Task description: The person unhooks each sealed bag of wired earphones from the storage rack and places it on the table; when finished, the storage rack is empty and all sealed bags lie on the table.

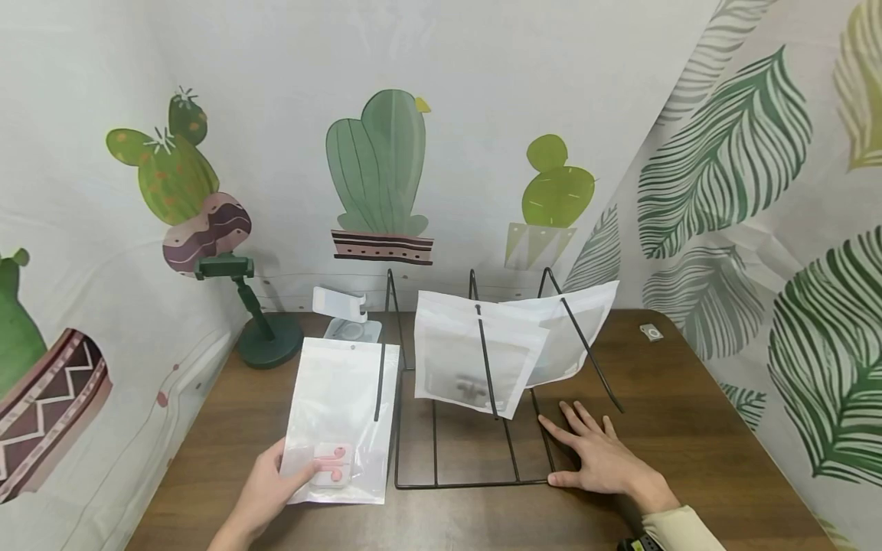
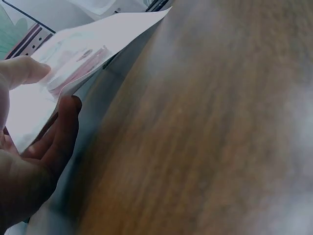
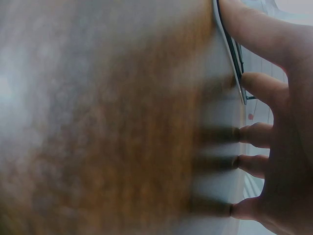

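My left hand (image 1: 265, 486) pinches the lower left edge of a white, clear-fronted zip bag (image 1: 344, 405), thumb in front and fingers behind. Inside the bag lie pink earphones (image 1: 332, 464) in a clear case, also visible in the left wrist view. The bag stands at the left side of a black wire display rack (image 1: 475, 484), and the rack's left prong crosses in front of its right part. Two more bags, a front one (image 1: 468, 344) and a rear one (image 1: 572, 337), hang on the other prongs. My right hand (image 1: 599, 459) rests with fingers spread on the tabletop, touching the rack's right front corner.
A dark green phone stand (image 1: 269, 337) is at the back left of the brown table (image 1: 689, 428). Behind the held bag sits a white and pale blue folding stand (image 1: 341, 304). A small silver clip-like device (image 1: 651, 332) lies at the back right. Patterned cloth hangs behind.
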The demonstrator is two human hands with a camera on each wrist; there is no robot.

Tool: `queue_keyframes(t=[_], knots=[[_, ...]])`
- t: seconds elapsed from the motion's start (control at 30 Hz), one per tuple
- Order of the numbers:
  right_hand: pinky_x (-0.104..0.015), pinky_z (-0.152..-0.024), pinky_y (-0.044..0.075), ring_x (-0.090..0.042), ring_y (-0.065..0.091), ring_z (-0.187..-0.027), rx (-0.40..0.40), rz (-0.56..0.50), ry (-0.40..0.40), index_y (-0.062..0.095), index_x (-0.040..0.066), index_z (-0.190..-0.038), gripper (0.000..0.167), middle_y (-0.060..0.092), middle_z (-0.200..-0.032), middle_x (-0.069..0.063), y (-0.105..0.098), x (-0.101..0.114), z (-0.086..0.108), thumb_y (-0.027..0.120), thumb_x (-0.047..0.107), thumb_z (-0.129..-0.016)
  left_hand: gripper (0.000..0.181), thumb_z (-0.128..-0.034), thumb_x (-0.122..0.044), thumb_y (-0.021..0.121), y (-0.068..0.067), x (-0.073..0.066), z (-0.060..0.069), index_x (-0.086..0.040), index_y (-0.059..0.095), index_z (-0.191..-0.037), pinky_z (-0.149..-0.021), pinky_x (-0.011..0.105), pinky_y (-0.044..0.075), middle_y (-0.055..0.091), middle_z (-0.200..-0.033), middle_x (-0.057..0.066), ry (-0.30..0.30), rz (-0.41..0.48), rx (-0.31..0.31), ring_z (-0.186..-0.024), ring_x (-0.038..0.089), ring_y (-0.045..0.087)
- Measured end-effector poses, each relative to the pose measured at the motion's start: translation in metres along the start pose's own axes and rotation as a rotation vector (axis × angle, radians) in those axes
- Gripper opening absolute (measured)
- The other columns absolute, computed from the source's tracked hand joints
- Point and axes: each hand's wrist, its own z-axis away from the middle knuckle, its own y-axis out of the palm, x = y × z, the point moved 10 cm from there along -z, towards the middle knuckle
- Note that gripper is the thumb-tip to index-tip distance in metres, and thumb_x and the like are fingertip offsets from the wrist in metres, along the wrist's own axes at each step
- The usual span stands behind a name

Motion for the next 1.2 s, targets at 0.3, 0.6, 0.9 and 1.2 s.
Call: queue_keyframes(t=[0.3, 0.6, 0.9, 1.2], knots=[[-0.082, -0.099, 0.018, -0.049, 0.02, -0.143, 0.004, -0.002, 0.0, 0.039, 0.029, -0.15, 0.09, 0.028, -0.156, -0.024, 0.0, -0.002, -0.001, 0.061, 0.074, -0.076, 0.05, -0.0812, -0.016, 0.079, -0.004, 0.003, -0.008, -0.001, 0.053, -0.122, -0.068, 0.023, 0.053, 0.065, -0.105, 0.014, -0.05, -0.11, -0.048, -0.081, 0.006, 0.061], [-0.082, -0.098, 0.017, -0.05, 0.019, -0.144, 0.008, -0.013, -0.001, 0.038, 0.029, -0.15, 0.09, 0.028, -0.156, -0.025, 0.003, -0.002, -0.001, 0.06, 0.075, -0.076, 0.055, -0.0808, -0.017, 0.08, -0.002, 0.003, -0.011, 0.0, 0.051, -0.124, -0.07, 0.022, 0.053, 0.065, -0.109, 0.015, -0.11, -0.131, -0.057, -0.083, 0.006, 0.061], [-0.082, -0.098, 0.018, -0.049, 0.02, -0.144, -0.004, -0.006, -0.002, 0.04, 0.029, -0.15, 0.09, 0.029, -0.156, -0.025, 0.002, -0.001, 0.0, 0.061, 0.075, -0.075, 0.055, -0.0807, -0.022, 0.079, -0.003, 0.0, -0.011, 0.0, 0.051, -0.123, -0.075, 0.022, 0.049, 0.065, -0.113, 0.016, -0.161, -0.269, -0.068, -0.094, 0.018, 0.058], [-0.082, -0.098, 0.018, -0.05, 0.02, -0.143, -0.007, -0.012, -0.004, 0.041, 0.028, -0.149, 0.09, 0.03, -0.155, -0.025, 0.001, -0.002, 0.001, 0.061, 0.075, -0.075, 0.054, -0.0796, -0.026, 0.079, -0.003, -0.006, -0.013, -0.002, 0.054, -0.121, -0.075, 0.029, 0.047, 0.067, -0.108, 0.014, -0.134, -0.379, -0.079, -0.091, 0.019, 0.058]])
